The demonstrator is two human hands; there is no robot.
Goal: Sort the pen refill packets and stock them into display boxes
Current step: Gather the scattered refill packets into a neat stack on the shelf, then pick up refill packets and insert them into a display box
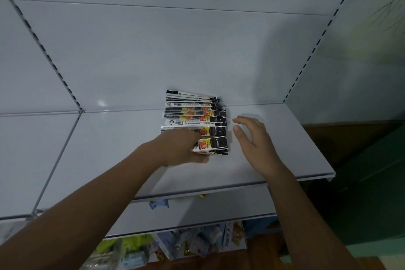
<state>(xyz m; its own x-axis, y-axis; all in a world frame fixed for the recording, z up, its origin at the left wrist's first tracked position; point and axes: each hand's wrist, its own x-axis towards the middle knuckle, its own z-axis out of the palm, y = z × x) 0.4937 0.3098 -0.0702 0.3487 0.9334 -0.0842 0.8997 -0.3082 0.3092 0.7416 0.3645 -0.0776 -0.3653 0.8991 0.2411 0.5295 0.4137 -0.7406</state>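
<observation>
Packets (195,116) lie fanned at the back edge of the shelf (285,160). Left hand (182,147) pinches the nearest; right hand (254,138) hovers spread. No box shows; stocking seems unstarted

head: worn wide-angle camera | faces forward and down | close above white metal shelf board (302,149) | white slotted back panel (175,50) fills upper frame

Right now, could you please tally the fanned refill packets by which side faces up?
packets front up: 5
packets barcode up: 2
Total: 7, leaving out the leaning bunch behind, too tight to count.
</observation>
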